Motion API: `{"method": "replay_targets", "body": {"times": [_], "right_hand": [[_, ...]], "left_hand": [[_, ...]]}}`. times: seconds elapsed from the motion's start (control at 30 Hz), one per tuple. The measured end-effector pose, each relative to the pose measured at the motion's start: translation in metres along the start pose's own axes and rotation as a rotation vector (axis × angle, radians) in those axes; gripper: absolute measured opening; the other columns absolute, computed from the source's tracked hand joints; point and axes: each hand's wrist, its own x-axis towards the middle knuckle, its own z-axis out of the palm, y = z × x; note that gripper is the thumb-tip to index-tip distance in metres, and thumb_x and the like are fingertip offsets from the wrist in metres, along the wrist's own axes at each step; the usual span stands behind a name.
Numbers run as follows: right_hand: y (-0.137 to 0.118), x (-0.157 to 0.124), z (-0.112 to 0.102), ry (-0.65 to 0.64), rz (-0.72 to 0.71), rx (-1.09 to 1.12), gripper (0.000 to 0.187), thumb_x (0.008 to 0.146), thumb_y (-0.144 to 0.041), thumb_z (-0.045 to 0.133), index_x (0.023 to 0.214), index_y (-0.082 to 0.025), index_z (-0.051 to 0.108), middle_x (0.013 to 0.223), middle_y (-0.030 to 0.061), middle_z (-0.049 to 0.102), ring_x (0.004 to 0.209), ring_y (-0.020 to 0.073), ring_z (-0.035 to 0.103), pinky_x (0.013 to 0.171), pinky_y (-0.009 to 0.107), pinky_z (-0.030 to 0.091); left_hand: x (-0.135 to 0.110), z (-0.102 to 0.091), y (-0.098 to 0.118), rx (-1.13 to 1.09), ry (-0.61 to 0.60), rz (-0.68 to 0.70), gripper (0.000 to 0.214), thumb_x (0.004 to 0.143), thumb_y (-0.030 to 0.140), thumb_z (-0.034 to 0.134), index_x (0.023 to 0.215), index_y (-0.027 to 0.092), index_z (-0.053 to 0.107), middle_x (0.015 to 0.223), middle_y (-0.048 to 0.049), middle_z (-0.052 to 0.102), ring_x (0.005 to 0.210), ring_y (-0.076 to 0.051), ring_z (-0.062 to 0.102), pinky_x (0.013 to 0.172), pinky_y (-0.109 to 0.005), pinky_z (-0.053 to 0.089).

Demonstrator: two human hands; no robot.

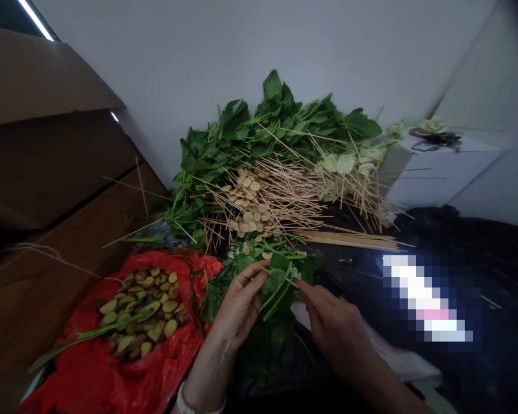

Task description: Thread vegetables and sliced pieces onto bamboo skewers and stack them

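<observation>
My left hand [239, 305] holds a bunch of leafy green stems [276, 293], with a white beaded bracelet [194, 402] on its wrist. My right hand [336, 325] pinches the same stems from the right, its fingertips close to my left hand. Left of my hands, a red plastic bag [112, 374] lies open, full of pale sliced tubers [144, 310]. Behind my hands is a large heap of spinach-like greens [276, 123], with many thin wooden skewers [285, 195] and round pale slices [246, 198] on it.
A loose bundle of skewers [349, 240] lies on dark cloth [435, 236] at the right, partly under a pixelated patch [429, 299]. A white cabinet [440, 169] with a dark cable stands behind. A wooden surface [38, 276] and a cardboard sheet [34, 75] are at the left; a white wall [242, 40] rises behind.
</observation>
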Motion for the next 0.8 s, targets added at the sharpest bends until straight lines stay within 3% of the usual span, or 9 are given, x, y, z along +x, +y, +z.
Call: {"method": "replay_targets", "body": {"times": [0.27, 0.43, 0.63, 0.8], "right_hand": [[-0.004, 0.002, 0.001, 0.031, -0.041, -0.020, 0.034, 0.094, -0.011, 0.037, 0.116, -0.015, 0.063, 0.080, 0.0061, 0.070, 0.069, 0.0161, 0.068, 0.061, 0.024, 0.051], [-0.004, -0.001, 0.001, 0.008, -0.067, -0.017, 0.034, 0.094, -0.009, 0.037, 0.116, -0.014, 0.063, 0.076, 0.0048, 0.069, 0.064, 0.0162, 0.067, 0.058, 0.025, 0.052], [-0.003, -0.002, -0.016, 0.102, -0.041, 0.029, 0.032, 0.092, -0.011, 0.042, 0.118, -0.016, 0.060, 0.088, 0.0058, 0.073, 0.069, 0.0157, 0.069, 0.066, 0.025, 0.055], [-0.009, -0.001, -0.016, 0.049, -0.075, 0.049, 0.030, 0.094, -0.011, 0.040, 0.112, -0.018, 0.063, 0.083, 0.0041, 0.072, 0.066, 0.0141, 0.068, 0.062, 0.023, 0.053]], "left_hand": [[-0.002, -0.007, -0.008, -0.020, 0.025, 0.041, 0.033, 0.060, 0.026, 0.086, 0.089, 0.019, 0.073, 0.078, 0.0005, 0.071, 0.073, -0.011, 0.065, 0.072, -0.019, 0.051], [0.000, -0.010, -0.008, -0.011, 0.145, 0.151, 0.024, 0.052, 0.026, 0.089, 0.067, 0.017, 0.072, 0.086, 0.0015, 0.070, 0.069, -0.008, 0.060, 0.067, -0.018, 0.048], [0.004, -0.023, -0.003, 0.141, 0.190, 0.210, 0.030, 0.058, 0.035, 0.086, 0.083, 0.019, 0.078, 0.083, -0.0014, 0.072, 0.073, -0.011, 0.060, 0.069, -0.020, 0.046], [-0.001, -0.025, -0.004, 0.276, 0.096, 0.191, 0.024, 0.066, 0.037, 0.081, 0.084, 0.020, 0.078, 0.075, -0.0015, 0.072, 0.073, -0.013, 0.061, 0.071, -0.022, 0.046]]}}
